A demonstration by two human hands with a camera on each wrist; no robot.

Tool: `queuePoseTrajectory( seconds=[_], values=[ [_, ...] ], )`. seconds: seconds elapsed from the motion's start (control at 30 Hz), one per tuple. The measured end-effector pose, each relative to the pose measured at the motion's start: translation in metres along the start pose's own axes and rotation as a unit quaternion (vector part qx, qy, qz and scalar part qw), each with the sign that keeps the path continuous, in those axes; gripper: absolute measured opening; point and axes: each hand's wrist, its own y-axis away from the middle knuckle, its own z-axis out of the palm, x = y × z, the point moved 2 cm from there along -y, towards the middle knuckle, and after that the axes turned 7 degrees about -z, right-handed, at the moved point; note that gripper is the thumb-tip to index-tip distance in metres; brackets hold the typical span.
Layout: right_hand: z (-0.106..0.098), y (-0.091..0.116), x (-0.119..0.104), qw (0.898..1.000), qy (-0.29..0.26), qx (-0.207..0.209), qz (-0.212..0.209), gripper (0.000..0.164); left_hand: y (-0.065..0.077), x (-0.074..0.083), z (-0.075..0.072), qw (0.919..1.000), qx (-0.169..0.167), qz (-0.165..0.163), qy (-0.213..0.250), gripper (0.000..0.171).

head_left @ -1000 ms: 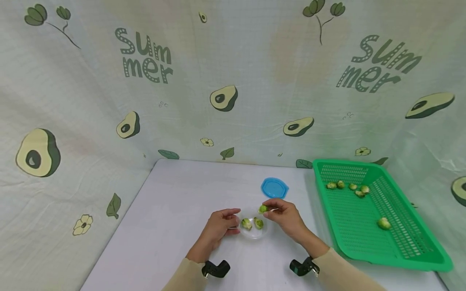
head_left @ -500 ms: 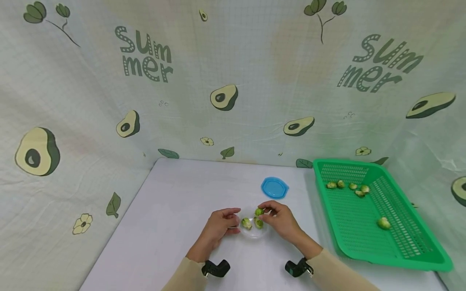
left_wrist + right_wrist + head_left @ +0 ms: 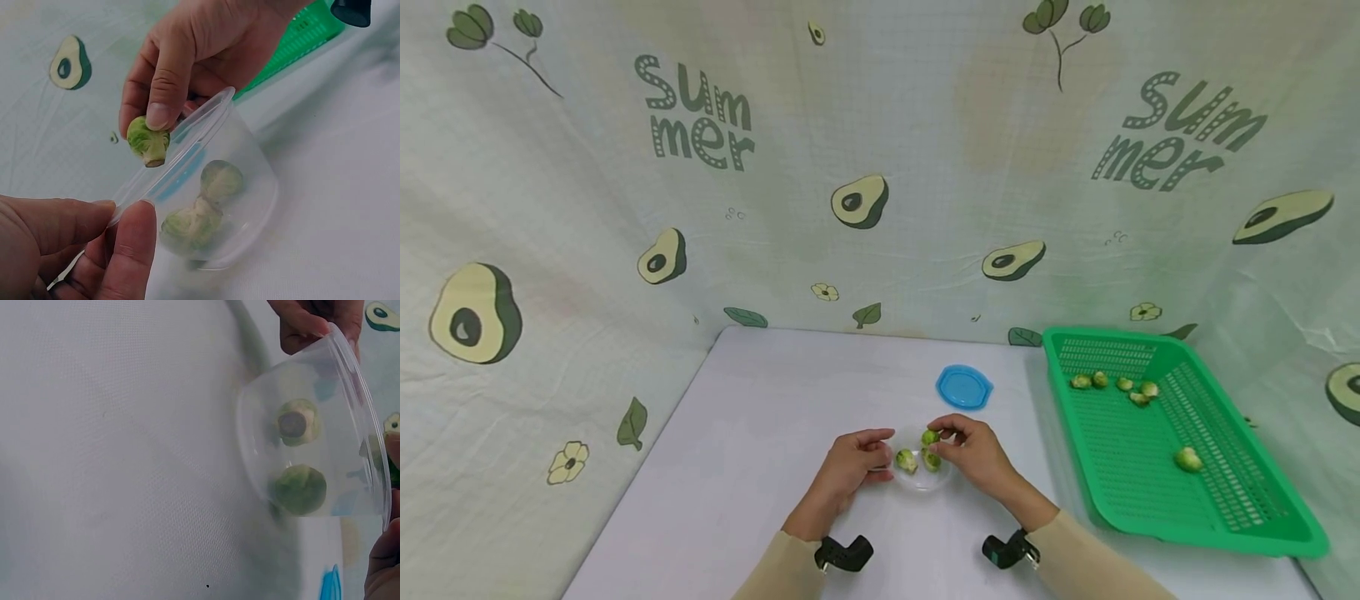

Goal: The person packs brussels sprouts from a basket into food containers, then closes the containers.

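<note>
"Grip, left side?"

"Left hand (image 3: 853, 462), at 9 o'clock in the head view with the tub as clock centre. Thumb and fingers pinch the rim of the clear tub (image 3: 255, 178)."

"Right?"

"Right hand (image 3: 973, 454), about 3 o'clock. Thumb and fingertips pinch one green Brussels sprout (image 3: 149, 142)."

"Where's that sprout exactly?"

"Head view, roughly 12 to 1 o'clock, up at the tub's mouth. Left wrist view has it just beside the rim, cut end down. Touching the rim? Can't tell."

"Inside the tub?"

"Two: one sprout (image 3: 906, 461) at 9 o'clock, a second sprout (image 3: 932, 462) at 3 o'clock. Right wrist view sees both through the wall, a bit cloudy."

"Surroundings, quick."

"Blue lid (image 3: 964, 388) flat on the white table (image 3: 782, 392), 1 o'clock, apart from the tub. Green basket (image 3: 1150, 500) well off at 3 o'clock. Six sprouts in it: five toward the basket's 10 o'clock, plus a lone sprout (image 3: 1188, 459) near the middle."

"Behind?"

"Printed cloth (image 3: 925, 275), avocados and 'summer' lettering, across 12 o'clock. Black wrist camera (image 3: 844, 553) on the left arm, another on the right."
</note>
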Motion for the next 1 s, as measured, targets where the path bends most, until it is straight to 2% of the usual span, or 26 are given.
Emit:
queuePoseTrajectory(
  seconds=[0.67,1.0],
  values=[
    [0.0028,-0.0011,0.0019,1.0,0.023,-0.003,0.002,0.021,-0.002,-0.0024,0.0007,1.0,0.001,0.003,-0.002,0.046],
    [0.0027,-0.0017,0.0008,0.999,0.037,-0.008,-0.001,0.028,0.0007,0.0002,0.0014,1.0,0.001,-0.003,0.004,0.045]
  ],
)
